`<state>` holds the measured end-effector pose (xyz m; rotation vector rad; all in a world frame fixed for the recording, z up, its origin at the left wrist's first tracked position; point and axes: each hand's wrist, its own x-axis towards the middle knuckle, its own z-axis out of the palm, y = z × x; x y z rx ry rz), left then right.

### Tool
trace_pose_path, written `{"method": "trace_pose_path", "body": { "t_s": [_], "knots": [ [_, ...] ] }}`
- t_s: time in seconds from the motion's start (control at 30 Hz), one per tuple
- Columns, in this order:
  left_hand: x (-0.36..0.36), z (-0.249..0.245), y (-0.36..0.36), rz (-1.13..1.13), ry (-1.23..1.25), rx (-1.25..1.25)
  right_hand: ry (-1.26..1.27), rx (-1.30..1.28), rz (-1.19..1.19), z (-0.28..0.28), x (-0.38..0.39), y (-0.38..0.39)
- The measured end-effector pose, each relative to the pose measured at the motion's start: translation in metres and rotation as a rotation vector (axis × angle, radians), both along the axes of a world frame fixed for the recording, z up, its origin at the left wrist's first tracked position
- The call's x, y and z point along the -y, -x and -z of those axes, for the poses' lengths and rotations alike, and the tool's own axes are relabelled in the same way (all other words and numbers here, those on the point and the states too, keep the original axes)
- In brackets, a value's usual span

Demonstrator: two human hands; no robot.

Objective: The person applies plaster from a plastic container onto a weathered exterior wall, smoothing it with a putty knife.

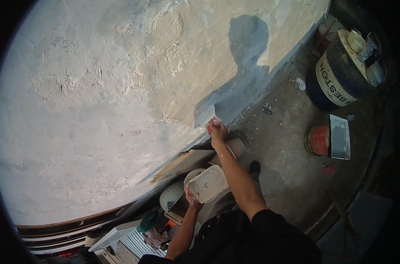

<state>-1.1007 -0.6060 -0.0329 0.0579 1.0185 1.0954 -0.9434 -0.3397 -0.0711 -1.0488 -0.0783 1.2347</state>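
Note:
My right hand (pixel 218 132) is closed around a red-handled putty knife (pixel 211 128), held at the lower part of the plastered wall (pixel 134 88). The blade is hard to make out against the pale surface. Lower down, my left hand (pixel 194 199) grips the side of a whitish rectangular tray (pixel 209 184), smeared with dried plaster. The inside of this tray faces up toward me, below my right forearm. Rough ridges and patches of pale and yellowish plaster cover the wall, and my shadow falls on it.
A large dark drum (pixel 336 75) with containers on top stands at the far right. Nearer is a red bucket (pixel 318 140) with a grey board (pixel 340 137) against it. A broken board (pixel 182 163), a bucket (pixel 235 148) and a rounded pale container (pixel 171 196) sit along the wall.

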Motion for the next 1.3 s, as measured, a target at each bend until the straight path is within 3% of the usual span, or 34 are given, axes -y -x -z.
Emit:
{"method": "trace_pose_path", "body": {
  "t_s": [0.33,0.43,0.57,0.67,0.87,0.97,1.13,1.3],
  "knots": [
    [-0.003,-0.008,0.008,0.001,-0.027,0.021,-0.085,-0.044,-0.018,-0.046,-0.002,0.020],
    [-0.002,-0.008,0.010,-0.001,-0.032,0.033,-0.066,0.013,-0.060,-0.071,-0.005,0.025],
    [-0.003,-0.014,0.010,0.020,-0.057,-0.028,-0.064,0.370,-0.046,-0.099,-0.008,0.039],
    [-0.002,-0.011,0.014,0.016,-0.021,-0.066,-0.115,0.463,-0.050,-0.081,-0.007,0.046],
    [-0.006,-0.012,0.011,0.043,-0.034,-0.159,-0.134,0.481,-0.167,-0.133,0.017,0.043],
    [-0.011,-0.020,0.005,0.032,-0.013,-0.219,-0.157,0.464,-0.044,-0.120,0.034,0.040],
    [-0.011,-0.014,0.004,0.053,0.003,-0.235,0.066,0.153,0.128,-0.058,0.036,0.016],
    [-0.016,-0.029,-0.003,0.045,0.026,-0.223,0.029,0.108,0.052,-0.031,0.006,-0.003]
  ]
}}
